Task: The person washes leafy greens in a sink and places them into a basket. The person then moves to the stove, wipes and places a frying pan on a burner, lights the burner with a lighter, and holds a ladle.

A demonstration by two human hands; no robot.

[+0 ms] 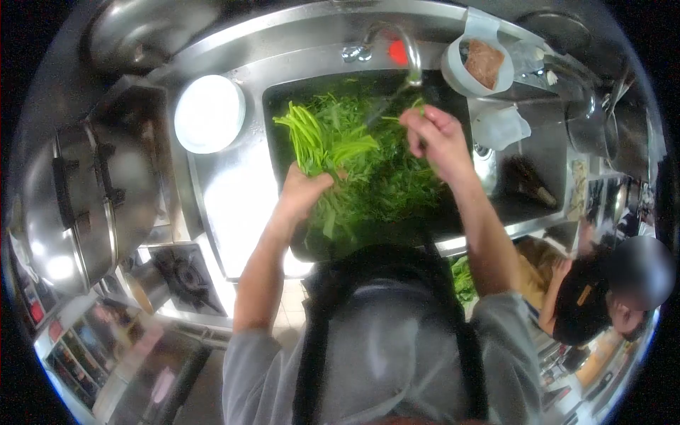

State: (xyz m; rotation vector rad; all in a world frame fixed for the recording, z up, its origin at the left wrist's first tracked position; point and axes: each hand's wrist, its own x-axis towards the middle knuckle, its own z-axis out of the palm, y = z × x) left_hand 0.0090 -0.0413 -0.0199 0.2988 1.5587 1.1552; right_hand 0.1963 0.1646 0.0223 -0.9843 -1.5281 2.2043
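My left hand [304,190] is wrapped around a thick bunch of leafy greens [304,134], its pale green stems pointing up and away from me. The leaves hang below and around that hand. Over the right part of the sink basin [278,92], my right hand [438,138] is closed in a pinch on a thin green stem [418,108], just below the faucet [414,62]. More loose greens [407,180] lie in the dark basin between and beneath both hands.
A white round dish [208,113] stands on the left counter. Behind right is a white container [460,71] holding a brown block. A brush-like tool [533,180] lies in the right basin. A co-worker [581,297] is at right; a large pot [92,205] is at left.
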